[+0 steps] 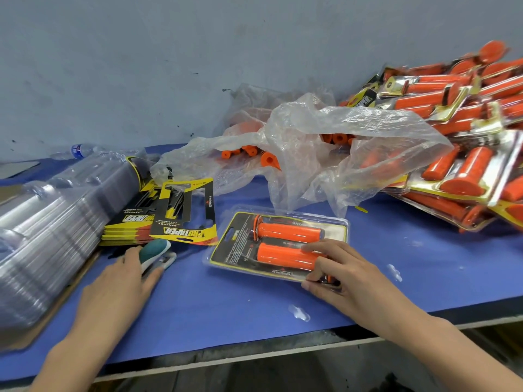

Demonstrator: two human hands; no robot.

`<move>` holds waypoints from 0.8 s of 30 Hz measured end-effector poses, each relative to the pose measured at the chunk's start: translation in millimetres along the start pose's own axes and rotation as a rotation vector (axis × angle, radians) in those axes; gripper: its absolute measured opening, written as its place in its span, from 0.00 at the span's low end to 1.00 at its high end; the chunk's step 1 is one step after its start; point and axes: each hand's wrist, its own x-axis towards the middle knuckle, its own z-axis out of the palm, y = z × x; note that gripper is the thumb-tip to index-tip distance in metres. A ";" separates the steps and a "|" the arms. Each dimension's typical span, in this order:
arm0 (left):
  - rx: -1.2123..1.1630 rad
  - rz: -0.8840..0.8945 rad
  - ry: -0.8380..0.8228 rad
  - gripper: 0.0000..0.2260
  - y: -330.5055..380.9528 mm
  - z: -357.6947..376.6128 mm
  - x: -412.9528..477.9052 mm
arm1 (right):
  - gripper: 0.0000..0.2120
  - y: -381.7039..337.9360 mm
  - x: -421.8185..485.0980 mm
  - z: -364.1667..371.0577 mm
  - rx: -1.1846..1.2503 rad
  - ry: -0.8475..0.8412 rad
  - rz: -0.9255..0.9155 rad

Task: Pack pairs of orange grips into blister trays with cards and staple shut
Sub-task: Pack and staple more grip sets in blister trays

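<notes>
Head view, looking down on a blue tabletop point(226, 306) against a grey-blue wall.

Just below the middle of the picture lies a clear blister tray point(240, 250). It is flat on the tabletop and holds a black and yellow card point(237, 236) and two orange grips point(288, 230) side by side, lengthwise from left to right.

The right hand point(348, 275) comes in from 5 o'clock and holds the tray's near right corner. Its thumb is at the near edge and its bent fingers point(319, 246) rest on top, with the forefinger on the nearer grip.

At 9 o'clock from the tray lies a teal and white stapler point(154, 251). The left hand point(121, 281) comes in from 7 o'clock and holds the stapler's rear end, with the thumb on one side and fairly straight fingers along the other. The stapler rests on the tabletop, apart from the tray.

At 10 o'clock from the tray, a loose printed card point(184, 213) leans on a stack of cards point(127, 222). Further out at 9 o'clock is a long, slanting stack of empty clear trays point(51, 222). A water bottle point(82, 150) lies behind that stack by the wall.

At 12 o'clock sits a crumpled clear plastic bag point(353, 123) with loose grips point(268, 159) showing at its mouth. At 2 o'clock, a heap of filled packs point(467, 123) reaches the right edge of the picture.
</notes>
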 end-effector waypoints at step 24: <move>-1.133 -0.041 -1.123 0.31 128.4 -29.1 -51.9 | 0.10 -5.4 3.0 4.7 -0.017 0.054 0.037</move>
